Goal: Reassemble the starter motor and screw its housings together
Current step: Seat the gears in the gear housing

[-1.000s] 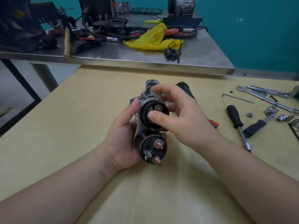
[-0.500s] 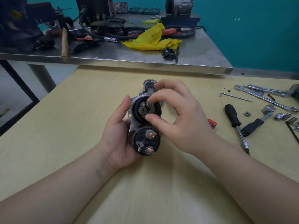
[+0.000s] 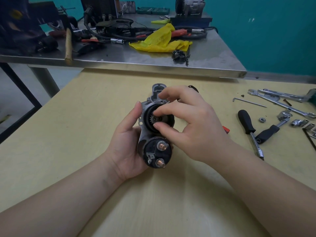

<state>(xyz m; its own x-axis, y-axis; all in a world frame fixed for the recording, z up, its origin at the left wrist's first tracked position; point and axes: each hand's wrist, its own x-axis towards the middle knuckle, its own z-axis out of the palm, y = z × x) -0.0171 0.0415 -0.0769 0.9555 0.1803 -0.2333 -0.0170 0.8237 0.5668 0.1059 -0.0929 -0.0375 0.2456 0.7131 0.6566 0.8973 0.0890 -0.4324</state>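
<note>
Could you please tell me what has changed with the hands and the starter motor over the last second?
The right hand shifted its fingers from the rim of the open gear housing into it, thumb and forefinger now at the small gears. The starter motor tilted slightly, showing more of the opening. The left hand still grips the body; the solenoid end faces the camera; the screwdriver lies untouched.
</note>
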